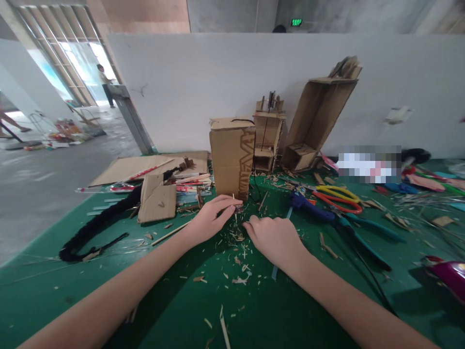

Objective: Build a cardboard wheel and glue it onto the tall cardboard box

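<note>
My left hand (212,218) pinches a small dark piece (238,209) with a thin stick poking up from it, just in front of an upright cardboard box (231,156). My right hand (273,237) rests on the green table (181,310) beside it, fingers curled, knuckles close to the small piece; what it holds, if anything, is hidden. Wood shavings and splinters (238,261) lie scattered under and between both hands.
Yellow and orange-handled cutters (339,198) and blue and teal pliers (348,225) lie right of my right hand. Cardboard structures (316,121) stand at the back. A black braided cord (98,223) and cardboard pieces (158,198) lie left. A magenta tool (452,274) sits far right. A person stands far off.
</note>
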Motion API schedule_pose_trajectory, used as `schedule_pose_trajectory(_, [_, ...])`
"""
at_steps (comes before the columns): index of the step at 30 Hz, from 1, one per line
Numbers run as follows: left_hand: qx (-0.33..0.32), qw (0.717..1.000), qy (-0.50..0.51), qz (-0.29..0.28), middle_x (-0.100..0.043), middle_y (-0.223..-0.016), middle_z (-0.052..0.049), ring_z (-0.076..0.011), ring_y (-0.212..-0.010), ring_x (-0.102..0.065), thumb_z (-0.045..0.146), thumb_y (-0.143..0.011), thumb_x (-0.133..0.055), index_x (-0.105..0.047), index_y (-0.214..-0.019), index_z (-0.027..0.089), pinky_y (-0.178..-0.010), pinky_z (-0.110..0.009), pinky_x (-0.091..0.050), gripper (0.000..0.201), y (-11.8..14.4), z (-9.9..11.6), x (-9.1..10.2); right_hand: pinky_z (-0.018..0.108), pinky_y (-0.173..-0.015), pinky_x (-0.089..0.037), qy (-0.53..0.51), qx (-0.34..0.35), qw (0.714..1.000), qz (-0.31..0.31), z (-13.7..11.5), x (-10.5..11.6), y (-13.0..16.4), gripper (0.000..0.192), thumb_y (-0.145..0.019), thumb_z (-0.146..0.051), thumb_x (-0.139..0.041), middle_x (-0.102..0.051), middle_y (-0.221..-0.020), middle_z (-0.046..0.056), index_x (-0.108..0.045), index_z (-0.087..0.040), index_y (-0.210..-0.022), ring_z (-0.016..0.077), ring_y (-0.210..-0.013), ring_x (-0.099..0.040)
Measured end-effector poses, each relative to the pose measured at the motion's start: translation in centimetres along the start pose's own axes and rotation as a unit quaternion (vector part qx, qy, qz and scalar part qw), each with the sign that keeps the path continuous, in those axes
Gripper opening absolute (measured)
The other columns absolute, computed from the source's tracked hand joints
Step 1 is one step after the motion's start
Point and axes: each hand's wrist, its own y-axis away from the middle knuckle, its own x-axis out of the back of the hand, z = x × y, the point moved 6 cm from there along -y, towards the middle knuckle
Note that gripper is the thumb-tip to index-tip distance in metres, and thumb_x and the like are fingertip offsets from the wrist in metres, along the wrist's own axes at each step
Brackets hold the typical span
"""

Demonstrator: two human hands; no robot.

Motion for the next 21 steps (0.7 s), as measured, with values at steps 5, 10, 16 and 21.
schedule_pose_trajectory(5, [-0.018,0.999,-0.025,-0.026,-0.061,-0.117,-0.008,-0.0178,-0.113,-0.054,0.026,-0.094,-0.037,-0.063,-0.114,0.019,-0.102,-0.036,-0.042,0.034,-0.05,0.34,-0.3,0.027,-0.046,-0.031,-0.001,0.003,1.0,-0.005,0.22,-0.42,-0.41,0.033,-0.094,-0.035,-0.04,-0.069,-0.061,0.009,-0.066,-0.018,-0.082,0.0274,-0.057,-0.068])
schedule_pose_trajectory(10, [-0.021,0.999,-0.017,-0.031,-0.063,-0.118,-0.007,-0.0172,-0.116,-0.053,0.019,-0.093,-0.034,-0.062,-0.112,0.019,-0.104,-0.037,-0.04,0.034,0.03,0.28,-0.36,0.026,-0.047,-0.032,-0.006,0.008,1.0,-0.015,0.07,-0.6,-0.48,0.033,-0.093,-0.034,-0.044,-0.068,-0.06,0.01,-0.069,-0.017,-0.078,0.0247,-0.055,-0.067])
schedule_pose_trajectory(16, [-0.035,0.999,-0.026,-0.033,-0.062,-0.117,-0.008,-0.0193,-0.116,-0.054,0.027,-0.088,-0.05,-0.06,-0.112,0.021,-0.101,-0.039,-0.041,0.026,0.07,0.58,-0.48,0.026,-0.048,-0.033,-0.013,0.016,1.0,-0.021,-0.28,-0.58,-0.31,0.033,-0.091,-0.029,-0.047,-0.066,-0.057,0.01,-0.07,-0.015,-0.072,0.0203,-0.054,-0.064])
schedule_pose_trajectory(21, [-0.002,1.0,0.019,-0.006,-0.061,-0.116,-0.008,-0.0187,-0.111,-0.056,0.025,-0.089,-0.049,-0.058,-0.109,0.02,-0.098,-0.037,-0.045,0.023,0.16,0.12,-0.12,0.027,-0.047,-0.035,-0.012,0.002,1.0,-0.017,0.29,-0.08,-0.25,0.033,-0.091,-0.031,-0.046,-0.065,-0.057,0.008,-0.068,-0.016,-0.072,0.0225,-0.053,-0.064])
